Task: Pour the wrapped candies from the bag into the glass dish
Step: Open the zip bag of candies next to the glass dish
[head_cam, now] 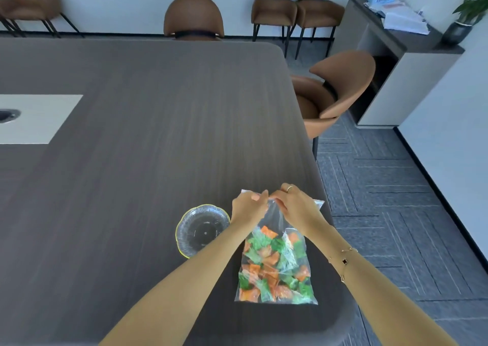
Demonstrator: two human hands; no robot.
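Observation:
A clear plastic bag lies flat near the table's right edge, holding several orange and green wrapped candies in its lower half. My left hand and my right hand both pinch the bag's far top edge, fingertips close together. A round glass dish with a yellowish scalloped rim stands just left of the bag, holding nothing; my left forearm crosses over its right side.
The dark wood-grain table has a pale inset panel at the far left. Brown chairs stand at the far side and at the right edge. A grey sideboard with papers stands at the back right.

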